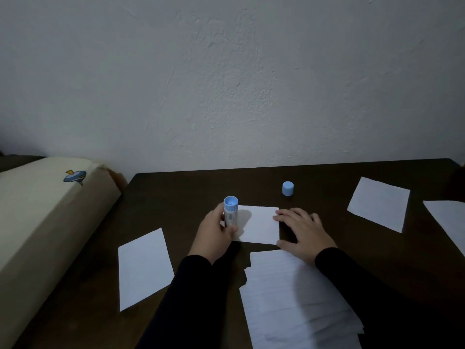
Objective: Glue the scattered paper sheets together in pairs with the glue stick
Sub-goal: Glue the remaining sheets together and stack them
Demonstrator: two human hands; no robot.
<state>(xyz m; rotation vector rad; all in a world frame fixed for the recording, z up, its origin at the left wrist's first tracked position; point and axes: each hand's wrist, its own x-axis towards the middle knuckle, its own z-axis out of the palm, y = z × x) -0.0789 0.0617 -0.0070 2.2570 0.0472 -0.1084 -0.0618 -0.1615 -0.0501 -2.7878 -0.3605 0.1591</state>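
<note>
— What's left of the middle sheet [259,224]?

— A cream cushion [50,222] off the dark table [176,192], then a loose sheet [143,268]. My left hand [214,238] grips the uncapped glue stick [230,214], upright at the middle sheet's left edge.

— And your other hand?

— My right hand [302,233] lies flat, fingers relaxed, fingertips on that sheet's right edge. Nearer me than it is a paper stack [297,298]; beyond it stands the blue cap [287,188]. Further right lie a tilted sheet [378,204] and one more sheet [448,222], cut off at the frame's edge.
</note>
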